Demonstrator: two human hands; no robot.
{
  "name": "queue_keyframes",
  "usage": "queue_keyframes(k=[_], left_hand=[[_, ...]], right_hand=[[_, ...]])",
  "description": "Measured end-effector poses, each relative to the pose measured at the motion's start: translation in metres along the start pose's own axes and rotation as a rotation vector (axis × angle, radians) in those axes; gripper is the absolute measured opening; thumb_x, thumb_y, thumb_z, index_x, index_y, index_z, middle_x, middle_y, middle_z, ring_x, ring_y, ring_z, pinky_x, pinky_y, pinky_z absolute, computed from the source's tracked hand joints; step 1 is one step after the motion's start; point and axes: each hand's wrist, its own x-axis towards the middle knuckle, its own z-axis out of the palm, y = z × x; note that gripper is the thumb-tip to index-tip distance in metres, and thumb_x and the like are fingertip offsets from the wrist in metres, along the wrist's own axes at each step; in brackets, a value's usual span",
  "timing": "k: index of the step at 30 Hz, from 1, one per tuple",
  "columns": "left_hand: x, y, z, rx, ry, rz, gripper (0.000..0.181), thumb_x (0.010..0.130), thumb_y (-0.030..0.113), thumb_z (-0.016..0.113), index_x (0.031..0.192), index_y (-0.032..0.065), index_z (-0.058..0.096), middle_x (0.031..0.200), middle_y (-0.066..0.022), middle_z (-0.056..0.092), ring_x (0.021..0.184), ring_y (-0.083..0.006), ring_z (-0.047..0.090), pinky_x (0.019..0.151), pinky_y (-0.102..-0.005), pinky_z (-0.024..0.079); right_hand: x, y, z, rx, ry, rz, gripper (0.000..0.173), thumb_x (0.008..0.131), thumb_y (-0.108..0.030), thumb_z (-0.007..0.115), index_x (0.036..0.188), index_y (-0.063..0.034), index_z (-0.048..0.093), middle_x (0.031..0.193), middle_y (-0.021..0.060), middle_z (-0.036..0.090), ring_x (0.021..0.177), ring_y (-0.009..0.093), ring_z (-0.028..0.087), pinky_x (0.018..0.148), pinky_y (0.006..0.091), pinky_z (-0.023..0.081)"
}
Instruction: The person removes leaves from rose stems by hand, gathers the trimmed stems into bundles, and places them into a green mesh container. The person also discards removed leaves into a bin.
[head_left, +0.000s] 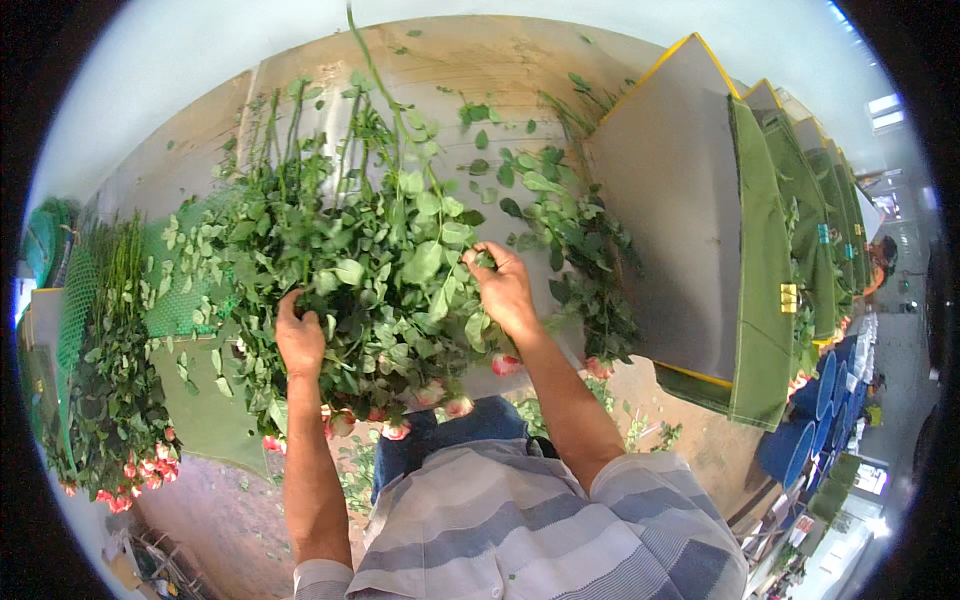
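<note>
A thick pile of leafy cut roses (375, 277) lies on the worktable (555, 67) before me, stems pointing away and pink-and-white blooms (395, 430) hanging near the front edge. My left hand (300, 334) is in the left part of the pile, fingers curled at the leaves; what lies between them is hidden. My right hand (502, 289) pinches a leafy rose stem (394, 105) at the pile's right side. That long stem rises beyond the far edge of the table. A red-and-white rose bloom (506, 365) shows just below my right hand.
More roses (589, 262) lie to the right, beside a grey upright panel (667, 217) with yellow edging and green cloth. At left, a rose bunch (112, 337) rests by green netting (180, 300). Blue buckets (786, 450) stand at right. Loose leaves (480, 139) are scattered about.
</note>
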Motion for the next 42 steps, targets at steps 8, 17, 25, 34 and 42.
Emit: queue_keyframes(k=[8, 17, 25, 34, 42], left_hand=[[-0.027, 0.031, -0.011, -0.535, -0.076, -0.173, 0.042, 0.082, -0.002, 0.043, 0.123, 0.0018, 0.056, 0.096, -0.0031, 0.062, 0.078, -0.0095, 0.05, 0.072, -0.023, 0.04], [-0.05, 0.069, -0.006, -0.891, -0.196, -0.236, 0.045, 0.082, 0.005, 0.047, 0.127, 0.0033, 0.053, 0.118, -0.0079, 0.059, 0.103, -0.0185, 0.058, 0.09, -0.0313, 0.043], [-0.092, 0.108, 0.105, -0.849, -0.317, -0.235, 0.033, 0.09, 0.004, 0.054, 0.123, 0.0053, 0.058, 0.102, -0.0025, 0.062, 0.091, -0.0117, 0.055, 0.081, -0.0263, 0.043], [-0.103, 0.097, 0.203, -0.407, -0.445, -0.425, 0.037, 0.092, 0.011, 0.055, 0.129, 0.0064, 0.052, 0.101, -0.0099, 0.062, 0.081, -0.0179, 0.054, 0.072, -0.0353, 0.044], [-0.1, 0.08, 0.202, -0.444, -0.453, -0.358, 0.037, 0.089, 0.009, 0.059, 0.125, 0.0039, 0.054, 0.093, -0.0075, 0.064, 0.073, -0.0128, 0.054, 0.064, -0.0305, 0.044]], right_hand=[[-0.003, 0.072, -0.08, -0.343, 0.087, 0.233, 0.029, 0.088, -0.02, 0.059, 0.105, 0.0038, 0.062, 0.094, 0.0167, 0.065, 0.073, 0.025, 0.063, 0.064, 0.0382, 0.048], [-0.005, 0.103, -0.098, -0.764, 0.118, 0.007, 0.036, 0.079, -0.014, 0.055, 0.112, -0.0002, 0.056, 0.099, 0.0237, 0.065, 0.091, 0.039, 0.061, 0.079, 0.0449, 0.047], [-0.003, 0.087, -0.1, -0.904, 0.027, 0.088, 0.046, 0.079, -0.02, 0.062, 0.121, -0.0023, 0.059, 0.101, 0.0249, 0.063, 0.092, 0.041, 0.062, 0.079, 0.0485, 0.051], [0.002, 0.085, -0.099, -0.748, 0.054, 0.156, 0.032, 0.075, -0.014, 0.061, 0.102, 0.0017, 0.065, 0.091, 0.0261, 0.064, 0.085, 0.044, 0.061, 0.075, 0.0486, 0.049], [0.005, 0.092, -0.097, -0.773, 0.039, 0.13, 0.036, 0.073, -0.016, 0.062, 0.104, 0.0013, 0.063, 0.095, 0.027, 0.063, 0.092, 0.044, 0.06, 0.079, 0.0488, 0.048]])
